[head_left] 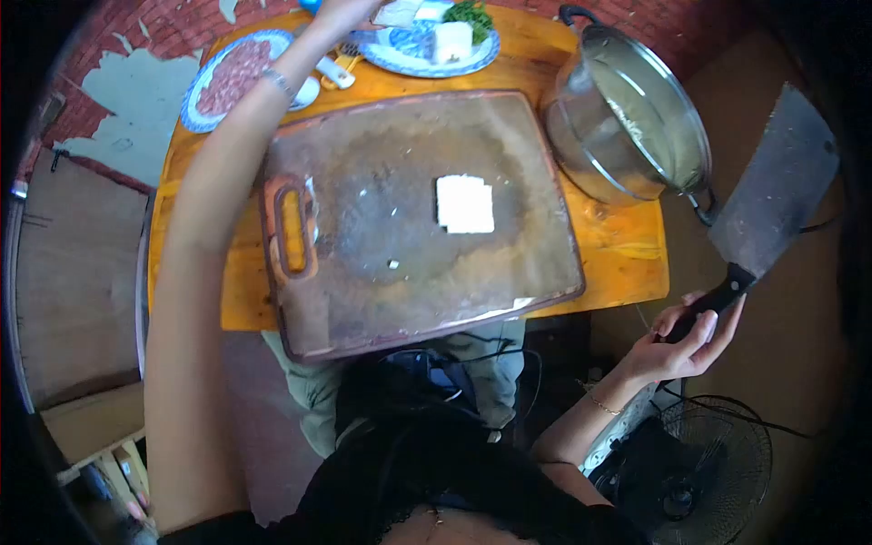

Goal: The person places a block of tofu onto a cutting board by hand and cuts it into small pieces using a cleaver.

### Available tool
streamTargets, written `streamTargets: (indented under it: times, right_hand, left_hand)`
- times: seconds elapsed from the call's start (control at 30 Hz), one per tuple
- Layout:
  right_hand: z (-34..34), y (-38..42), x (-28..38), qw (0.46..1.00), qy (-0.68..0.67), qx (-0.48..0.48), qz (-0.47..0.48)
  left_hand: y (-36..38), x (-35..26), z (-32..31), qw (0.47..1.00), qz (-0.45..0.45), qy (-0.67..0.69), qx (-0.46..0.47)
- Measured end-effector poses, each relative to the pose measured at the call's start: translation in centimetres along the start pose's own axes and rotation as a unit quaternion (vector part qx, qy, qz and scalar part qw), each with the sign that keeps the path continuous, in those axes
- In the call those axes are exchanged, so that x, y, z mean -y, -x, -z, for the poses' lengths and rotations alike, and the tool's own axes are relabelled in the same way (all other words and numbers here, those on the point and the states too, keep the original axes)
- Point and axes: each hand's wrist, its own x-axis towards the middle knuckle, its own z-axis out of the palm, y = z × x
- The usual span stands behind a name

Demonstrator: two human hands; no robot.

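Observation:
My right hand (692, 341) grips the black handle of a cleaver (777, 186), its broad blade raised at the right, beyond the table edge. My left arm stretches over the cutting board's left side, and my left hand (350, 13) is at the top edge of the view, by a blue-and-white oval plate (381, 60). Its fingers are mostly cut off there, beside a whitish piece. A white block like tofu (464, 204), with cut edges, lies on the worn cutting board (363, 313). Small white crumbs lie left of it.
The oval plate holds a white chunk (452, 42) and chopped greens (470, 18). Minced meat (238, 76) fills another plate at the far left. A steel pot (590, 136) stands at the board's right on the wooden table (627, 245). A fan (718, 459) is at the lower right.

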Motion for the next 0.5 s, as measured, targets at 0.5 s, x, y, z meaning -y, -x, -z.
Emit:
streamTargets:
  times: [0.5]
  right_hand:
    - [-1.2, 5.2, 1.3, 0.980, -0.025, 0.158, -0.119]
  left_hand:
    - [30.3, 2.2, -3.5, 0.839, -0.348, -0.417, 0.029]
